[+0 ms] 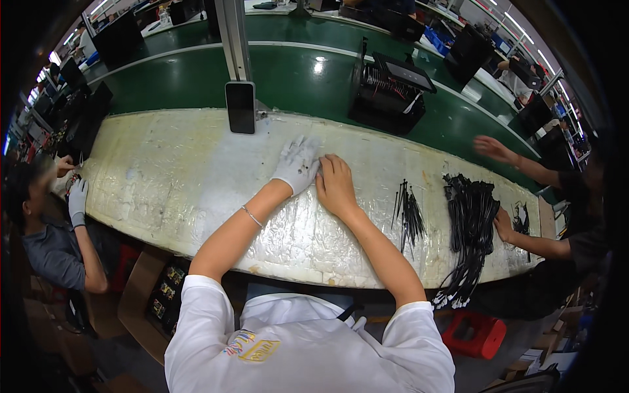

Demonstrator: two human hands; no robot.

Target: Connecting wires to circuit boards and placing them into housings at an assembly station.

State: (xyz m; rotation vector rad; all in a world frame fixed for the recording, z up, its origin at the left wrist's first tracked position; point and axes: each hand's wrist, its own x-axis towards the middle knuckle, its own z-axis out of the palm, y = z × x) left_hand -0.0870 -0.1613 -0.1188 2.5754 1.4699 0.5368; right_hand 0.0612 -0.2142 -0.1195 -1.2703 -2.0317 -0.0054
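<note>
My left hand (297, 164) wears a white work glove marked with small dark spots. Its fingers are spread and stretched away from me over the pale worktable, their tips slightly blurred. Bare and palm down, my right hand (337, 186) meets the thumb side of the glove. The fingers of this hand are bent together, and they seem to pinch the glove's thumb, which is mostly hidden beneath them. Beyond both hands, a dark phone (240, 108) stands upright against a metal post. Several loose black cable ties (409, 213) lie to the right of my right forearm.
A large bundle of black cables (468, 219) hangs over the near table edge. A co-worker's hands (503, 224) are at the right; another person with a gloved hand (77, 196) sits left. Black equipment (390, 92) stands on the green bench. A red stool (474, 333) is below right.
</note>
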